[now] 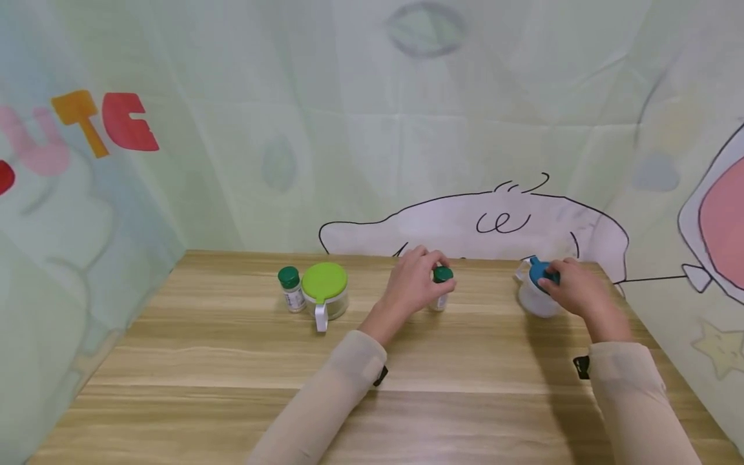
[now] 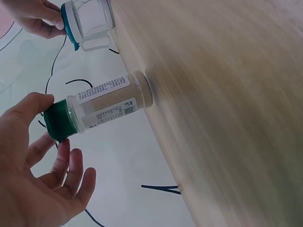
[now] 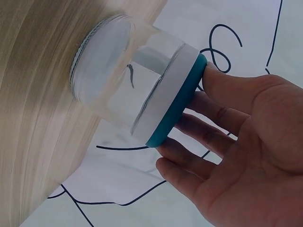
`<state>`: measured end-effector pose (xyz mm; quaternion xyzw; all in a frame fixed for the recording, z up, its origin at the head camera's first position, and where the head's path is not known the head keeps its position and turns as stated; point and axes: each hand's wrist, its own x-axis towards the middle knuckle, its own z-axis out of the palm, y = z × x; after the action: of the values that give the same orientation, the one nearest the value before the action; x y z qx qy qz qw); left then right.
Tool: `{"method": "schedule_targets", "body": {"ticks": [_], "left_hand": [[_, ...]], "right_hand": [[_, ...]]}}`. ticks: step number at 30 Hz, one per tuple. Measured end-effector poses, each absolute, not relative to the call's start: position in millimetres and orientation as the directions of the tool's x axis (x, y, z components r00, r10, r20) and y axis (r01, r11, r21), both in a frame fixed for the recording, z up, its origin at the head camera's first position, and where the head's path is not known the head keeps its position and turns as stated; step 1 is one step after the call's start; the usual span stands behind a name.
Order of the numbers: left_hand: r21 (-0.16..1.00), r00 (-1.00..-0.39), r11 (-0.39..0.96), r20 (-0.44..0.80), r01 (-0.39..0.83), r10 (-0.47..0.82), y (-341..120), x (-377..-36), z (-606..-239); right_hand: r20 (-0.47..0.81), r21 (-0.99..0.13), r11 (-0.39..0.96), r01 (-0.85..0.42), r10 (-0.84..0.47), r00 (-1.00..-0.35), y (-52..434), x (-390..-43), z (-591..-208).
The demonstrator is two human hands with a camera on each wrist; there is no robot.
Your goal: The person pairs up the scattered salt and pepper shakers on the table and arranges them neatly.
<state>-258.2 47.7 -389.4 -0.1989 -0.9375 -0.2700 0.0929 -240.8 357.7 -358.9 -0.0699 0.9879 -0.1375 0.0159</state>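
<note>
A clear spice bottle with a green cap (image 2: 61,120) and pale brown powder inside stands upright at the table's back edge. My left hand (image 1: 410,281) pinches its cap between thumb and forefinger, the other fingers loosely bent. Farther right is a glass jar (image 3: 125,78) with a blue lid (image 1: 539,274) and a handle pointing back and left. My right hand (image 1: 578,292) holds that lid by its rim, thumb on one side and fingers on the other. The jar looks see-through, with no filling that I can make out.
A second green-capped spice bottle (image 1: 292,294) stands to the left, close beside a glass jar with a lime-green lid (image 1: 324,281) and a white handle facing the front. Behind the wooden table (image 1: 232,361) hangs a printed cloth (image 1: 244,161) with cartoon drawings.
</note>
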Motion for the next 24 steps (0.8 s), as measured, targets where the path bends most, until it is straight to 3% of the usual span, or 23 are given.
{"method": "schedule_targets", "body": {"ticks": [18, 24], "left_hand": [[0.536, -0.947, 0.783, 0.220, 0.316, 0.232, 36.8, -257.0, -390.3], [0.502, -0.961, 0.820, 0.187, 0.273, 0.204, 35.6, -254.8, -389.6]], "right_hand": [[-0.021, -0.274, 0.953, -0.127, -0.137, -0.990, 357.2, -241.1, -355.3], [-0.027, -0.271, 0.954, -0.126, -0.138, -0.990, 357.3, -241.3, -357.0]]}}
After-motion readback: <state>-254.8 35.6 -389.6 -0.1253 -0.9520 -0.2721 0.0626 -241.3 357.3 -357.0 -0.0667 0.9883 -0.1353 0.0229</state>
